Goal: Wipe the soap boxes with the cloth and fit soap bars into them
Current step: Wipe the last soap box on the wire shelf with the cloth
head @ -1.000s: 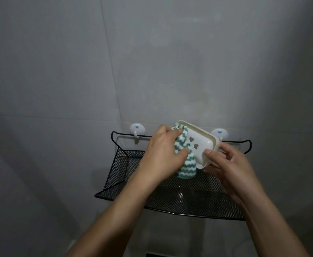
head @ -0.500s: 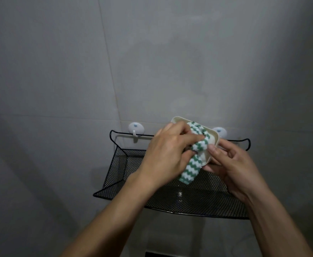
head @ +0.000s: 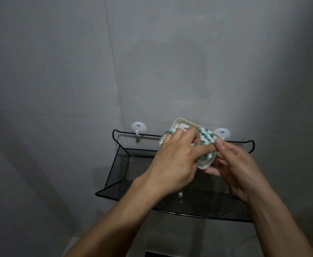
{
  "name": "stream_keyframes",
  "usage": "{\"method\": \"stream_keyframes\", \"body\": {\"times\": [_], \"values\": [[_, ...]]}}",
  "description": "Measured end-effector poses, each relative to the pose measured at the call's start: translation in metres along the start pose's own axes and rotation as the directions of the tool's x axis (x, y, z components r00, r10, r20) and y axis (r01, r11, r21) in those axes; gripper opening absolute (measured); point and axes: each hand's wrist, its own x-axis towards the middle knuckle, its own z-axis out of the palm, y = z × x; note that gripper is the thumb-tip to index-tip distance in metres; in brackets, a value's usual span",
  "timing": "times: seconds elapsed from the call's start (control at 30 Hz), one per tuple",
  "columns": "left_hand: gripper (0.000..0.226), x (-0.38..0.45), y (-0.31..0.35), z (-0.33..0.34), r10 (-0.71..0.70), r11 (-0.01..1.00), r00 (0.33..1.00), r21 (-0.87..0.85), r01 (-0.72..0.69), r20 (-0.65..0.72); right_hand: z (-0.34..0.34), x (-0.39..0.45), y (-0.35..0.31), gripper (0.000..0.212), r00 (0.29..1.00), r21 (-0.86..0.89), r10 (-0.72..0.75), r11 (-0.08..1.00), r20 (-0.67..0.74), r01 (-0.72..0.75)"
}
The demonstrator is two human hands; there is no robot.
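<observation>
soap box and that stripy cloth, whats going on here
A person is wiping a cream soap box held above a black mesh wall shelf. The right hand grips the box from below, while the left hand presses a green-and-white cloth into it. No soap bar is in view.

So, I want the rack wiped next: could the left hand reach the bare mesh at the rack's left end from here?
Probably yes. The left hand holds the cloth in the soap box, just above the rack; nothing lies between it and the left mesh.
</observation>
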Motion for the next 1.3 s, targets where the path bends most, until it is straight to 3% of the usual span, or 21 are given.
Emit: {"method": "stream_keyframes", "body": {"times": [0.27,0.37,0.47,0.57,0.7,0.87,1.0,1.1,1.17,1.23,1.3], "values": [[0.038,-0.009,-0.01,0.007,0.08,0.997,0.996,-0.006,-0.08,0.032,-0.004,0.0,-0.005,0.037,0.996,-0.061,-0.038,0.998,-0.076,0.033],[0.035,-0.014,-0.017,0.007,-0.017,1.0,1.0,0.012,0.017,0.009,-0.004,0.001,-0.008,0.036,0.996,-0.119,-0.048,0.992,-0.08,0.038],[0.035,-0.021,-0.028,0.005,-0.127,0.992,0.992,0.005,0.127,-0.009,-0.008,0.002,-0.007,0.015,0.992,-0.188,-0.071,0.981,-0.1,0.052],[0.033,-0.027,-0.039,0.002,-0.214,0.976,0.977,-0.042,0.214,-0.001,-0.012,0.001,-0.008,0.02,0.99,-0.253,-0.101,0.965,-0.104,0.072],[0.037,-0.035,-0.053,0.004,-0.305,0.947,0.939,-0.051,0.316,0.162,-0.021,-0.002,-0.004,0.037,0.98,-0.314,-0.193,0.935,-0.054,0.167],[0.045,-0.043,-0.06,0.016,-0.293,0.945,0.843,0.003,0.327,0.452,-0.027,-0.005,0.001,0.049,0.947,-0.403,-0.302,0.858,0.108,0.319],[0.041,-0.042,-0.073,0.018,-0.308,0.912,0.815,-0.092,0.4,0.491,-0.03,-0.009,0.0,0.048,0.911,-0.373,-0.36,0.832,0.202,0.411],[0.03,-0.035,-0.081,0.01,-0.388,0.816,0.883,-0.348,0.462,0.264,-0.031,-0.01,-0.002,0.05,0.881,-0.384,-0.404,0.794,0.248,0.472],[0.019,-0.03,-0.08,0.0,-0.447,0.656,0.883,-0.618,0.434,0.145,-0.029,-0.011,-0.002,0.05,0.862,-0.356,-0.433,0.787,0.263,0.504],[0.021,-0.026,-0.076,-0.007,-0.417,0.463,0.889,-0.798,0.386,0.187,-0.026,-0.01,-0.002,0.049,0.85,-0.336,-0.45,0.784,0.274,0.523],[0.043,-0.025,-0.07,-0.008,-0.335,0.401,0.911,-0.839,0.369,0.24,-0.023,-0.01,-0.002,0.051,0.841,-0.339,-0.456,0.773,0.292,0.537]]}}
